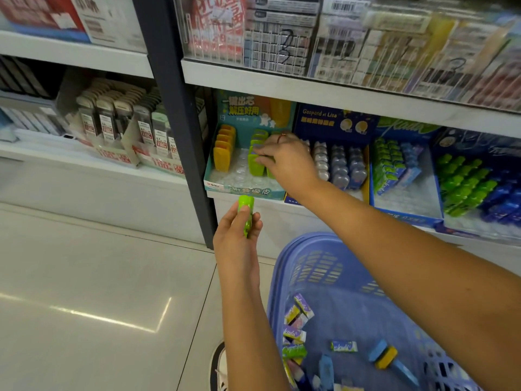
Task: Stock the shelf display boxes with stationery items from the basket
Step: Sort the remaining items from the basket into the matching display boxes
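Left hand (236,245) holds 1 green eraser (246,211); right hand (287,160) pinches 1 boxed eraser (257,165).

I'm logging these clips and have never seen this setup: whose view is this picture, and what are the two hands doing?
There is no machine here. A person wears one camera on the head, looking down at their own bare hands. The left hand holds a green eraser. The right hand reaches into the teal box, its fingers pinching a green piece standing there. Yellow pieces stand at the box's left. Below, a purple basket holds loose small packets.
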A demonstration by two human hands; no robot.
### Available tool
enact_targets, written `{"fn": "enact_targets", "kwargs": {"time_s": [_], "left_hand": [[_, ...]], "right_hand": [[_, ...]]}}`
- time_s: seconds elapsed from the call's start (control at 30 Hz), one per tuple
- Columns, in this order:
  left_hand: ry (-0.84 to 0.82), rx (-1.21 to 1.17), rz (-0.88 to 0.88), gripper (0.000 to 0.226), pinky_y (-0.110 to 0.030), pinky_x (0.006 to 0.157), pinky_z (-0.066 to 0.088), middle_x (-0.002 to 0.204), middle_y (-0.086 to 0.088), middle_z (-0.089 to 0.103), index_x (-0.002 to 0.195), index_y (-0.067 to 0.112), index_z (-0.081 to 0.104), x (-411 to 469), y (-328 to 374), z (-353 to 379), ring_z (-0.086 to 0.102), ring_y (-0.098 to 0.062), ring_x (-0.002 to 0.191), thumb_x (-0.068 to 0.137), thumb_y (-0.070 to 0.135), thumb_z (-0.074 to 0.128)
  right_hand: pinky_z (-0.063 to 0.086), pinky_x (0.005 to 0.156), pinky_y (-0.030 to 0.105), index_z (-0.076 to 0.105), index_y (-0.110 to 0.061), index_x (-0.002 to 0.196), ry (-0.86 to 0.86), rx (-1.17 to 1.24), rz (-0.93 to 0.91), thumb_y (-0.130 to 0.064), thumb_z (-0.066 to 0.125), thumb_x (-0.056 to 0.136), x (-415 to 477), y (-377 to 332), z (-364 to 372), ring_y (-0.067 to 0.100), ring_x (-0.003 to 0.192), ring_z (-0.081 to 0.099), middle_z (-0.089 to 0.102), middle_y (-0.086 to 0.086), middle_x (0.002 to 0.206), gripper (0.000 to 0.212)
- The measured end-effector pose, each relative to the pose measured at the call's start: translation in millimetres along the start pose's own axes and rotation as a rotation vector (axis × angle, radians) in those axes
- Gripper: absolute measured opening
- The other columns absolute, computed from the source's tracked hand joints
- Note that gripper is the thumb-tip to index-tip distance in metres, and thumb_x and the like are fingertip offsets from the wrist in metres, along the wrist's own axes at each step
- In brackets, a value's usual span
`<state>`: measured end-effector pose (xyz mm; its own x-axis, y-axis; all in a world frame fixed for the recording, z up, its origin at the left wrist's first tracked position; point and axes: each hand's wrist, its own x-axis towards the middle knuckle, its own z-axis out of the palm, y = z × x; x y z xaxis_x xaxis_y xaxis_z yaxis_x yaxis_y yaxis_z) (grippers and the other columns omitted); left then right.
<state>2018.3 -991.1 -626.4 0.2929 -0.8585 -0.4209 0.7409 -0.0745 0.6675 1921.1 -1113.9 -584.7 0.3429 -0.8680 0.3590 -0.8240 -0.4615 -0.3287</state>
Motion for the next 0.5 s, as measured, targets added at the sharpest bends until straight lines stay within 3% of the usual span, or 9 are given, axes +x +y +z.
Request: {"fn": "enact_targets", "kwargs": {"time_s": [0.13, 0.27, 0.33, 0.43, 0.5], "left_hand": [[0.011, 0.012, 0.054, 0.023, -0.016, 0.065, 0.053, 0.078, 0.005, 0.071, 0.108, 0.008, 0.066, -1.4, 1.1, 1.2, 0.065, -0.006, 0.071, 0.086, 0.014, 0.068], [-0.001, 0.127, 0.140, 0.024, -0.012, 0.067, 0.050, 0.091, 0.009, 0.073, 0.103, 0.023, 0.069, -4.0, 4.4, -0.3, 0.068, -0.002, 0.084, 0.080, 0.018, 0.074], [-0.029, 0.202, 0.179, 0.026, -0.010, 0.066, 0.049, 0.095, 0.010, 0.073, 0.102, 0.027, 0.069, -8.1, 7.7, 0.3, 0.067, -0.002, 0.090, 0.078, 0.017, 0.075], [-0.087, 0.346, 0.261, 0.025, -0.012, 0.067, 0.052, 0.092, 0.008, 0.073, 0.102, 0.028, 0.070, -14.9, 11.9, 2.5, 0.066, -0.001, 0.085, 0.080, 0.015, 0.074], [-0.134, 0.451, 0.318, 0.022, -0.017, 0.076, 0.054, 0.092, 0.007, 0.072, 0.102, 0.026, 0.070, -19.1, 12.4, 5.7, 0.065, -0.001, 0.083, 0.082, 0.015, 0.072]], "right_hand": [[0.042, 0.087, 0.018, 0.066, -0.010, 0.110, 0.065, 0.023, 0.081, -0.019, 0.061, 0.089, 4.7, -2.0, 0.9, 0.020, 0.103, 0.056, 0.056, 0.010, 0.118, 0.022], [0.038, 0.097, 0.035, 0.061, -0.015, 0.120, -0.031, -0.310, -0.007, -0.016, 0.046, 0.095, -0.8, 1.5, 4.1, 0.024, 0.118, 0.049, 0.057, 0.006, 0.124, 0.029], [0.037, 0.095, 0.035, 0.061, -0.012, 0.117, -0.052, -0.302, 0.020, -0.012, 0.046, 0.092, 2.8, -1.0, -1.5, 0.027, 0.116, 0.048, 0.056, 0.008, 0.123, 0.029], [0.035, 0.102, 0.035, 0.051, -0.011, 0.132, -0.151, -0.195, 0.144, -0.011, 0.049, 0.093, 8.6, -9.5, -13.0, 0.033, 0.126, 0.039, 0.040, 0.014, 0.138, 0.040], [0.030, 0.107, 0.033, 0.046, -0.016, 0.138, -0.211, -0.153, 0.072, -0.014, 0.048, 0.095, -3.1, -16.1, -25.6, 0.030, 0.133, 0.031, 0.032, 0.008, 0.148, 0.043]]}}
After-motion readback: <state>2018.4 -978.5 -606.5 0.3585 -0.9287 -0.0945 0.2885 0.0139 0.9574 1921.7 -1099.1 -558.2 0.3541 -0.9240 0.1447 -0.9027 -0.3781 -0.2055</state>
